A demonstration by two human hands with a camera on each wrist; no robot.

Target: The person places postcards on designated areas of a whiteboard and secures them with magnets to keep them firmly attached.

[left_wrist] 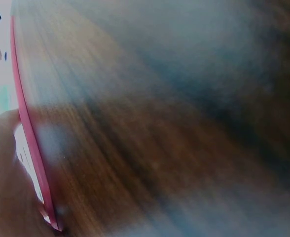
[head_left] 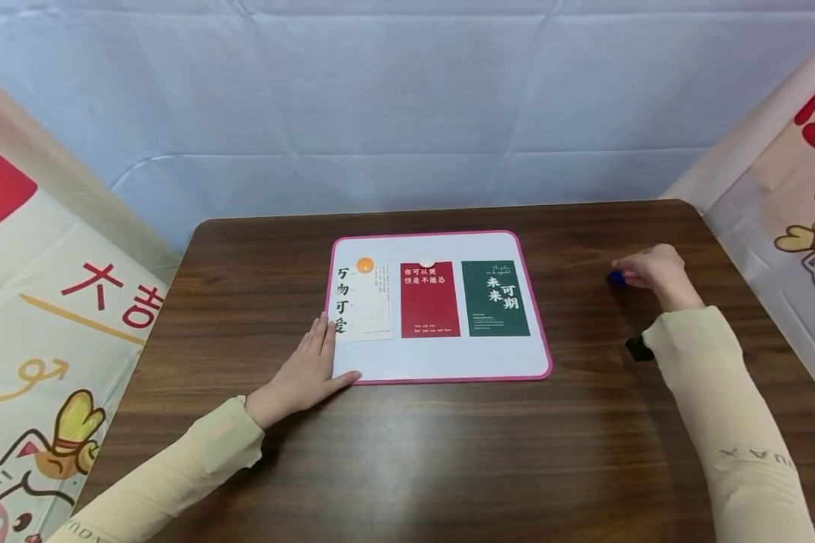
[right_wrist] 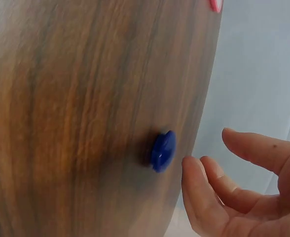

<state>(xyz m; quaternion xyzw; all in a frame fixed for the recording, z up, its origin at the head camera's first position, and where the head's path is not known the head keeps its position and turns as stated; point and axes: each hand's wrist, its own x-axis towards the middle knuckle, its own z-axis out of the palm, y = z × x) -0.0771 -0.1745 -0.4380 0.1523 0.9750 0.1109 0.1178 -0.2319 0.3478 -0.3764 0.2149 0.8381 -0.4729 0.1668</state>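
Note:
A whiteboard with a pink rim lies on the table, bearing a white card, a red card and a green card. An orange round magnet sits on the white card; a white one is at the red card's top edge. My left hand rests on the board's lower left corner, fingers straight. At the right, my right hand hovers beside a blue round magnet on the table. Its thumb and fingertips are apart, not touching the magnet in the right wrist view.
A small black object lies on the table, partly hidden by the right sleeve. Dark wood table surrounds the board. Pale cloth hangs behind, with printed cloths at both sides.

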